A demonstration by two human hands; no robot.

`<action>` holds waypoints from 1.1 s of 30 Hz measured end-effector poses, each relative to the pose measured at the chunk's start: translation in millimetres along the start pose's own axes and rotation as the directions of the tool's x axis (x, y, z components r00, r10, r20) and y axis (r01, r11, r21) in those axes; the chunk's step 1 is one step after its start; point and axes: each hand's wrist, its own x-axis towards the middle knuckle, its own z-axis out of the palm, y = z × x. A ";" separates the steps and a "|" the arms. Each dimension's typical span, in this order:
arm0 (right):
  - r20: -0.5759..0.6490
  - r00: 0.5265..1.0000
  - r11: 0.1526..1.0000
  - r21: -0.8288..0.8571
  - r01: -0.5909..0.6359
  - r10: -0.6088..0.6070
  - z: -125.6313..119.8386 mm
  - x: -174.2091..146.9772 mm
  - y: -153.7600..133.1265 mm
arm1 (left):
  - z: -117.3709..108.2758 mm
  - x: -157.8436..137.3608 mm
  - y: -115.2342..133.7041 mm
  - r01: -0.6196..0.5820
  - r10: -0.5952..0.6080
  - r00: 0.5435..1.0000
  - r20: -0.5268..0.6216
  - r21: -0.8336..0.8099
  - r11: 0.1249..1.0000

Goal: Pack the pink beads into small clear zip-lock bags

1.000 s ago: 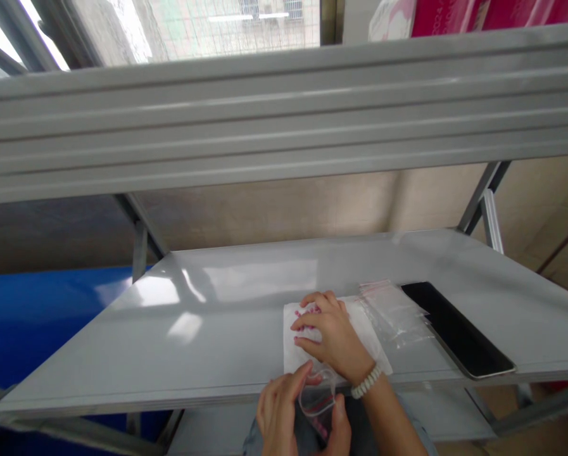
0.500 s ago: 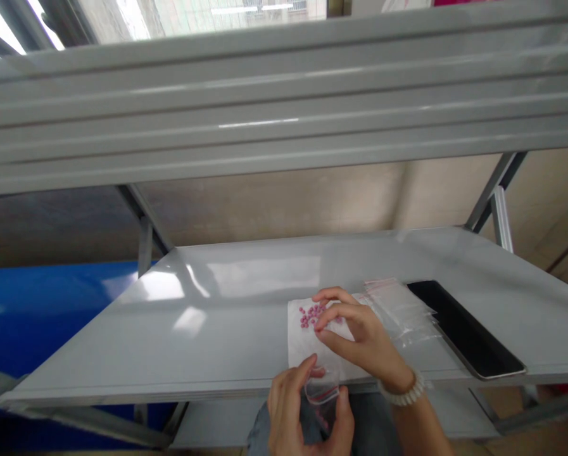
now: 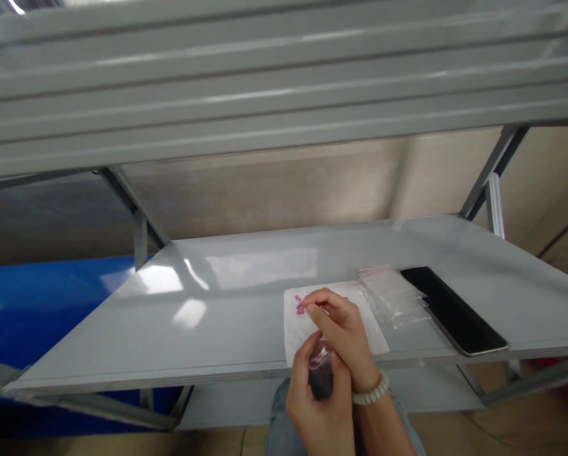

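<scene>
My left hand [image 3: 307, 404] is at the table's front edge, thumb and fingers closed on a small clear zip bag [image 3: 318, 356]. Pinkish red shows in the bag, too blurred to make out. Just above, my right hand [image 3: 343, 329] reaches over a white sheet [image 3: 294, 339], thumb and index fingertips drawn together beside small pink beads [image 3: 299, 309]. Whether a bead is between those fingertips is hidden. More pink shows under and behind this hand, which covers much of the sheet. A pale beaded bracelet [image 3: 372, 391] circles my right wrist.
Right of the sheet lies a stack of clear zip bags [image 3: 391, 294], partly over a dark tablet-like slab [image 3: 457, 310]. The grey table [image 3: 217, 329] has a ribbed metal beam [image 3: 284, 95] above it and a blue surface [image 3: 50, 310] at its left.
My right hand's fingers have drawn together and lowered over the beads, hiding more of them. Both hands are closer together, with the left still on the bag. The view has tilted slightly downward.
</scene>
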 end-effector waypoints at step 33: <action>-0.880 0.337 0.826 -0.103 0.555 -0.336 -6.4 16.9 -40.8 | -23.0 -35.3 9.4 0.629 -0.533 0.774 0.343 -0.309 0.714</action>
